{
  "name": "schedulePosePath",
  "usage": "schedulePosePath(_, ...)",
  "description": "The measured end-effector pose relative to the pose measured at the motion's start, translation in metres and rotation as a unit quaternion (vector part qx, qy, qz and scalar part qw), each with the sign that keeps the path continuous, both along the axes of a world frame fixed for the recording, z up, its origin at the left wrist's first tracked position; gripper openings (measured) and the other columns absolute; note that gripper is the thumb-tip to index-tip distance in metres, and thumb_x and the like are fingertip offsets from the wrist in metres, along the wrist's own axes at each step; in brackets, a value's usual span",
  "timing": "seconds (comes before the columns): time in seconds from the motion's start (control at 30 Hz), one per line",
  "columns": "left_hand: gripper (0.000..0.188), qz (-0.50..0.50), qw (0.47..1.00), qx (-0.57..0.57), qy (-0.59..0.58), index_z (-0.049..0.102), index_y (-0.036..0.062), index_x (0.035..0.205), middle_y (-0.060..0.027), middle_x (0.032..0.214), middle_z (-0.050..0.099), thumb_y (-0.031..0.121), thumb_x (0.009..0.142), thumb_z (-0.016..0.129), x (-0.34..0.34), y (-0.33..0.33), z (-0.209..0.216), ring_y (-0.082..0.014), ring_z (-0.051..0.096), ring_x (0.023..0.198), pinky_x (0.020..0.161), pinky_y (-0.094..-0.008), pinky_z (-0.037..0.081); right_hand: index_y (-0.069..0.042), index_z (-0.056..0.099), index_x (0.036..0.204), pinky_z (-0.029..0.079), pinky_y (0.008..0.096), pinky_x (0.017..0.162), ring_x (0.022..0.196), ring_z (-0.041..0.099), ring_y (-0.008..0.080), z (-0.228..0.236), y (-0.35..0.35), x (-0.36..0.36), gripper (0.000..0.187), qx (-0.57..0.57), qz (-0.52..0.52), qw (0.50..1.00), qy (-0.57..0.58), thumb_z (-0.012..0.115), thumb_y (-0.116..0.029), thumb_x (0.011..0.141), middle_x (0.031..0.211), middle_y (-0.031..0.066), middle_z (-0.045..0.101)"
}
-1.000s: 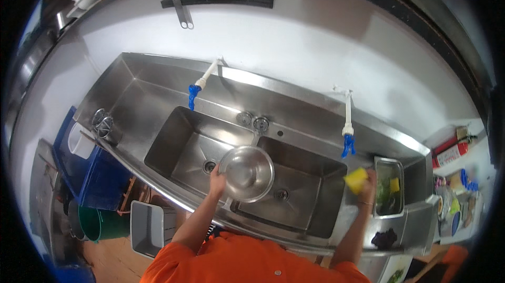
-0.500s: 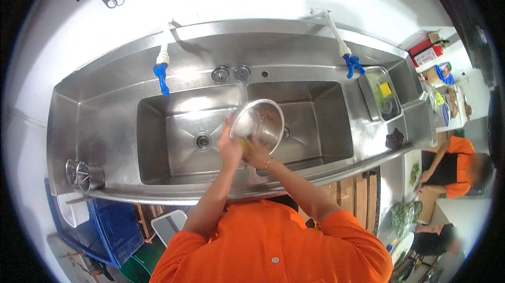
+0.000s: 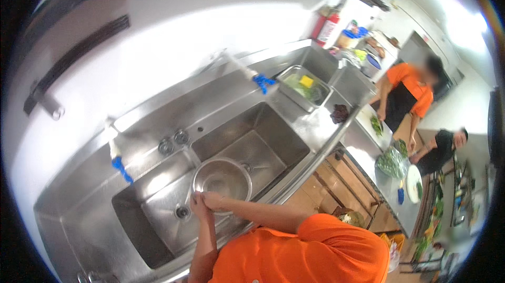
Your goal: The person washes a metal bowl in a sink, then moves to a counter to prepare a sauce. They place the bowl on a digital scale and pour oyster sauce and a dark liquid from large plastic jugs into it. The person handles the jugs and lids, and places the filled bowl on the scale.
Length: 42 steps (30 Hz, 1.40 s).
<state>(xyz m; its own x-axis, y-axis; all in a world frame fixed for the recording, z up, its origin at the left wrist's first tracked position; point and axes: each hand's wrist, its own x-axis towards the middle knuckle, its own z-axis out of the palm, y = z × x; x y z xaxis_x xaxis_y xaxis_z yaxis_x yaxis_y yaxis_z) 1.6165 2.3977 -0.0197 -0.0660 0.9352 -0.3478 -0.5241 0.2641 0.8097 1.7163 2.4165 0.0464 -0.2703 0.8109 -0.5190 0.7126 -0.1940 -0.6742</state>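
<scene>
A round stainless steel bowl [image 3: 225, 177] is tilted over the divider of a double-basin sink [image 3: 150, 188], its hollow facing up. My left hand [image 3: 200, 208] is closed on the bowl's near left rim. Right beside it, my right hand [image 3: 213, 201] is closed against the same rim, the two hands touching. Whatever my right fingers hold is hidden; no sponge shows between the hands now.
Two taps with blue handles [image 3: 263, 82] reach over the sink's back ledge. A metal tray [image 3: 306, 89] with a yellow sponge and a dark scrubber [image 3: 340, 113] lie right of the basins. Two people work at a counter with leafy greens [image 3: 392, 163] at the right.
My view has swung to the right, bringing the two people further in. My hands have come together at the bowl's rim. The yellow-green thing between them is out of sight.
</scene>
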Motion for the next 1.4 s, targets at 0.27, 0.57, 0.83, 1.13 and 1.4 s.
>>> schedulePosePath(0.27, 0.039, -0.107, 0.980, 0.049, -0.161, 0.057, 0.0095, 0.113, -0.0033, 0.105, 0.060, 0.045, 0.106, 0.042, -0.026, 0.000, -0.027, -0.0176, 0.060, 0.095, 0.082, -0.0346, 0.049, 0.002, 0.058, 0.124, 0.046, 0.0546, 0.095, 0.111, 0.060, 0.0495, -0.024, -0.026, -0.026, 0.042, 0.095, -0.052, 0.994, 0.023, 0.039, -0.028, 0.101, 0.115, 0.0303, 0.065)
schedulePosePath(0.57, 0.045, 0.063, 0.987, 0.026, 0.146, 0.051, -0.0009, 0.137, -0.0122, 0.122, 0.062, 0.008, 0.093, 0.058, -0.027, 0.014, 0.011, -0.0228, 0.059, 0.111, 0.095, -0.0347, 0.047, -0.013, 0.069, 0.120, 0.047, 0.0483, 0.095, 0.109, 0.064, 0.0371, -0.026, -0.008, 0.060, 0.039, 0.011, 0.233, 0.960, -0.154, 0.053, -0.041, 0.097, 0.113, 0.0231, 0.068)
schedulePosePath(0.83, 0.052, -0.133, 0.889, 0.075, 0.432, 0.056, -0.0040, 0.131, -0.0258, 0.123, 0.063, 0.002, 0.079, 0.055, -0.036, 0.066, 0.037, -0.0389, 0.062, 0.114, 0.096, -0.0412, 0.048, -0.016, 0.048, 0.144, 0.027, 0.0474, 0.120, 0.153, 0.015, 0.0296, 0.036, 0.056, 0.098, 0.050, 0.459, 0.275, 0.788, -0.304, 0.053, -0.017, 0.094, 0.163, 0.0066, 0.027)
schedulePosePath(1.13, 0.056, -0.187, 0.860, 0.085, 0.468, 0.052, -0.0024, 0.137, -0.0284, 0.132, 0.059, 0.007, 0.082, 0.057, -0.059, 0.067, 0.000, -0.0427, 0.055, 0.125, 0.104, -0.0448, 0.044, -0.006, 0.046, 0.125, 0.051, 0.0462, 0.092, 0.100, 0.068, 0.0401, 0.024, 0.076, 0.092, 0.052, 0.196, 0.014, 0.940, -0.279, 0.065, -0.038, 0.089, 0.105, 0.0204, 0.071)
schedulePosePath(1.4, 0.051, 0.066, 0.945, -0.003, 0.320, 0.053, -0.0012, 0.136, -0.0216, 0.125, 0.063, 0.001, 0.086, 0.054, -0.002, 0.021, 0.013, -0.0339, 0.059, 0.118, 0.102, -0.0399, 0.043, 0.003, 0.038, 0.139, 0.043, 0.0492, 0.103, 0.125, 0.054, 0.0390, 0.013, 0.026, 0.129, 0.058, 0.225, -0.040, 0.900, -0.371, 0.058, -0.028, 0.094, 0.127, 0.0272, 0.060)
